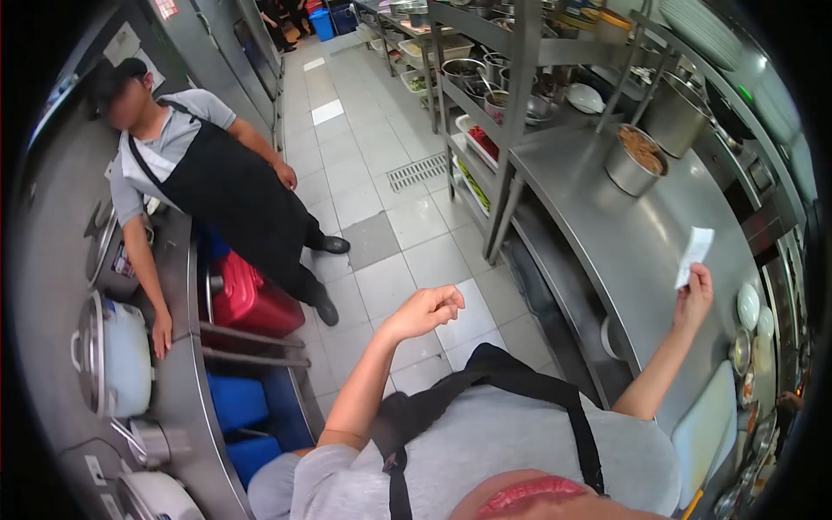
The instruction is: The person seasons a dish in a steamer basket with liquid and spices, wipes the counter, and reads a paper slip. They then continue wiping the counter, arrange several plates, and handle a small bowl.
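Observation:
My right hand [696, 297] pinches a small white paper slip [694, 257], holding it up over the steel counter [607, 208]. The slip looks like a printed receipt, too small to read. My left hand [426, 312] hangs in front of my body above the tiled floor. Its fingers are curled in loosely, and I see nothing in them. A metal pot of brown food [637, 162] stands on the counter beyond the slip. Small white bowls [748, 306] lie to the right of my right hand.
A co-worker in a black apron [238, 173] leans a hand on the left counter, near a large white cooker [126, 355]. A red bin [258, 296] stands under that counter. Steel shelving [517, 95] with food containers rises ahead. A white cutting board [704, 420] lies at lower right.

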Available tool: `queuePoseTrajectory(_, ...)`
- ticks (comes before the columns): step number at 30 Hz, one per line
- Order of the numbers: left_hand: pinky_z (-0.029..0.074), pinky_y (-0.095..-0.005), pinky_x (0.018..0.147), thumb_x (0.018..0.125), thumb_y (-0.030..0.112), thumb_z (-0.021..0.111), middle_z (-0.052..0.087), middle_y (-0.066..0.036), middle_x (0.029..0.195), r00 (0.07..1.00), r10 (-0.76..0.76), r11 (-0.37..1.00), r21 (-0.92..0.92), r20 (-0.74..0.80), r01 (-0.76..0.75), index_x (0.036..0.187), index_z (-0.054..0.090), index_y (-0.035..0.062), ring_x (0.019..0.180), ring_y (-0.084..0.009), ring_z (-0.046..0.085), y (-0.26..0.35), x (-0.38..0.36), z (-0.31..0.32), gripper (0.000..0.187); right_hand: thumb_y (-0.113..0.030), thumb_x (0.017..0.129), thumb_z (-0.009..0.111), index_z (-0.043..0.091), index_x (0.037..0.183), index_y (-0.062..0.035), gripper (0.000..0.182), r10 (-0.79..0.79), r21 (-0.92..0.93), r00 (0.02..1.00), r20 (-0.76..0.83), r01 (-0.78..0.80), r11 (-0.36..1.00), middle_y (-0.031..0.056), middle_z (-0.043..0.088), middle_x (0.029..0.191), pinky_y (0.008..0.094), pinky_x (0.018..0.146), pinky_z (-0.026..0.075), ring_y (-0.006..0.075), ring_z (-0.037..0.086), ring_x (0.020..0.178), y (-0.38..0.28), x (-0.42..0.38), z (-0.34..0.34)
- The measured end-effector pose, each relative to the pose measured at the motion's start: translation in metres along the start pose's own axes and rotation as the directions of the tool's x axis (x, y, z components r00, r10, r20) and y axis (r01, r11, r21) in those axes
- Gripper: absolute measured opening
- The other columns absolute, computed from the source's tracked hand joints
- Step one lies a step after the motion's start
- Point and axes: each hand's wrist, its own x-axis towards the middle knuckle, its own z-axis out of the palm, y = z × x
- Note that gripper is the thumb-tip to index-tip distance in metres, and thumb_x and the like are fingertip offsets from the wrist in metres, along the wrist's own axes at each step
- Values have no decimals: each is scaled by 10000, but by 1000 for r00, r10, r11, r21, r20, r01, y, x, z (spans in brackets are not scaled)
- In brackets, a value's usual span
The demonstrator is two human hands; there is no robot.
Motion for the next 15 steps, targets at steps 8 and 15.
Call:
queuePoseTrajectory(8,449,-228,595,852,187,525,610,-31,827,879,-433,873,-337,-199,353,1000,545,86,689,-101,564,-190,100,-189,180,-107,770,621,504,1061,1,331,9,484,886,464,-262,835,61,554,927,237,608,422,117,502,709,54,95,219)
queuePoseTrajectory(15,391,-315,360,801,130,474,502,-66,541,407,-760,646,-521,-507,558,698,519,59,437,-186,514,-413,15,-248,133,-29,811,528,610,882,-19,109,190,159,648,738,-440,884,-4,573,833,183,604,390,62,500,706,122,168,547)
